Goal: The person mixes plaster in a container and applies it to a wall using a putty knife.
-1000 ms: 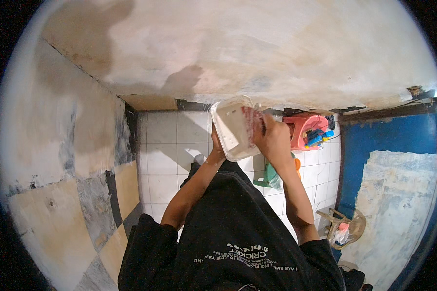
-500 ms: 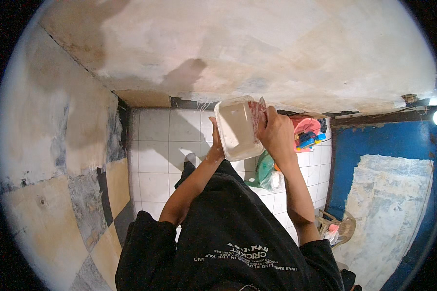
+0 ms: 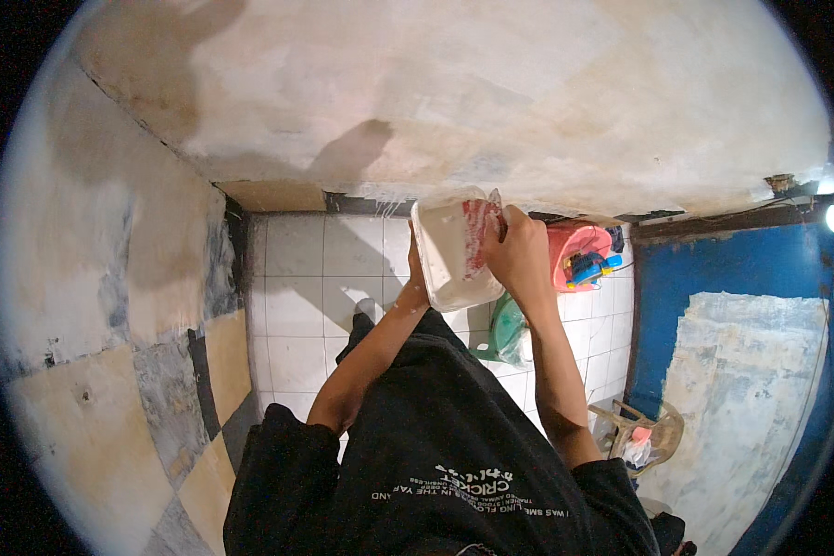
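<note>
A clear rectangular plastic tub (image 3: 443,289) with off-white paste in it is held up in front of my body, close to the wall. My left hand (image 3: 419,274) grips its left side, with the fingers mostly hidden behind it. My right hand (image 3: 519,248) is closed on a flat red scraper (image 3: 475,232) smeared with pale paste. The scraper lies inside the right part of the tub, and its lower edge appears to meet the paste.
Ahead stands a patchy cream-plastered wall (image 3: 547,102); a checkered wall (image 3: 171,398) is at left. On the white tiled floor (image 3: 292,246) are a pink tub (image 3: 565,243) with a blue tool (image 3: 587,269) and a green bag (image 3: 508,324). A brown chair (image 3: 667,435) stands at right.
My right hand and the scraper have moved slightly left, further over the tub. More of the scraper's red face now shows. The left hand still holds the tub.
</note>
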`<state>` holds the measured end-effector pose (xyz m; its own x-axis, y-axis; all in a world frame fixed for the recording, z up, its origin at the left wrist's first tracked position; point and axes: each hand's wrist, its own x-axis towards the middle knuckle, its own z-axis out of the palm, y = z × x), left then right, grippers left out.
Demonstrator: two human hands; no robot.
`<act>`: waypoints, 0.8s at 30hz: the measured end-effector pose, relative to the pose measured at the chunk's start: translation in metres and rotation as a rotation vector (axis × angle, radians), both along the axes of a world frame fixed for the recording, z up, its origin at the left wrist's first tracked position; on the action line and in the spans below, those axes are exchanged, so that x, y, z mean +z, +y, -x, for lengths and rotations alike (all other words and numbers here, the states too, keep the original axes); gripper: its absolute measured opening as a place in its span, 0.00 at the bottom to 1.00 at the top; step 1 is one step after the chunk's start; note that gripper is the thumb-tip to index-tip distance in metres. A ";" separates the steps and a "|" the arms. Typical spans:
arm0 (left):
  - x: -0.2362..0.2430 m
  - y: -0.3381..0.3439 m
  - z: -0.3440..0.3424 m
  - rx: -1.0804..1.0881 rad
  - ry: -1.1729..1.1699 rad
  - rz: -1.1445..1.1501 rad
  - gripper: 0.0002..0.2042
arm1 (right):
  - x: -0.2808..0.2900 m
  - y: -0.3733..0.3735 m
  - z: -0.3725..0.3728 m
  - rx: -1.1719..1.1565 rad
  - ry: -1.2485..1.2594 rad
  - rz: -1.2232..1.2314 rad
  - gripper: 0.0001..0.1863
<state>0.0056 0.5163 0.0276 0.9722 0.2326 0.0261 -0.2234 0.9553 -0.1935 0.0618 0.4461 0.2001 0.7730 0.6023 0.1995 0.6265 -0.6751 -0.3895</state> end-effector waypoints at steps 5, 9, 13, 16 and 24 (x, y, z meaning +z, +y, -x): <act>-0.004 0.000 -0.001 -0.006 -0.192 -0.040 0.34 | 0.003 0.003 0.009 0.052 0.077 -0.103 0.11; -0.008 0.001 -0.003 0.035 -0.205 -0.056 0.34 | 0.013 -0.008 -0.001 -0.132 0.032 -0.017 0.11; -0.006 -0.006 -0.008 0.029 -0.275 -0.055 0.33 | -0.003 0.004 0.009 -0.039 0.108 -0.067 0.10; -0.011 -0.003 -0.010 0.039 -0.385 -0.036 0.32 | 0.007 -0.001 0.007 -0.047 0.081 -0.113 0.10; -0.026 -0.005 -0.014 -0.002 -0.299 0.024 0.32 | 0.009 -0.004 0.000 0.145 0.019 -0.059 0.10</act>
<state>0.0193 0.5114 0.0018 0.9226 0.2351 0.3057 -0.1516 0.9500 -0.2731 0.0617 0.4419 0.2090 0.6829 0.6953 0.2241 0.7078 -0.5539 -0.4384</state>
